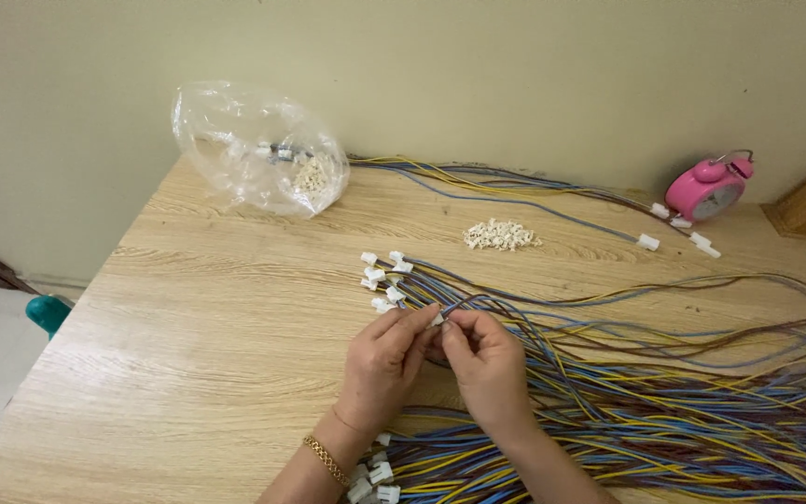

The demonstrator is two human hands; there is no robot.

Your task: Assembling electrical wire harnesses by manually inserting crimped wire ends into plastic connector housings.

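**A:** What do you get from the head camera?

**B:** I see both hands meeting over the wooden table (216, 308), a little right of centre and near the front edge. The left hand (386, 359) and the right hand (485, 366) are drawn together, fingertips almost touching. Between them they pinch a small white connector (438, 320) on the end of a thin wire (470, 301).

**A:** Which hand has the connector?

**B:** I can't tell for sure; it sits right at the gap where the two sets of fingertips close. Both hands are curled in a pinch, not spread.

**A:** What lies around them?

**B:** Just beyond the fingers, a cluster of finished white plugs (381, 277) on wire ends. To the right and near, a big tangle of blue, yellow and brown wires (683, 411) runs under the right wrist. Farther back, a small heap of loose white connectors (502, 234). Far left, a crumpled clear plastic bag (256, 149). Far right, a pink alarm clock (709, 187) against the wall.
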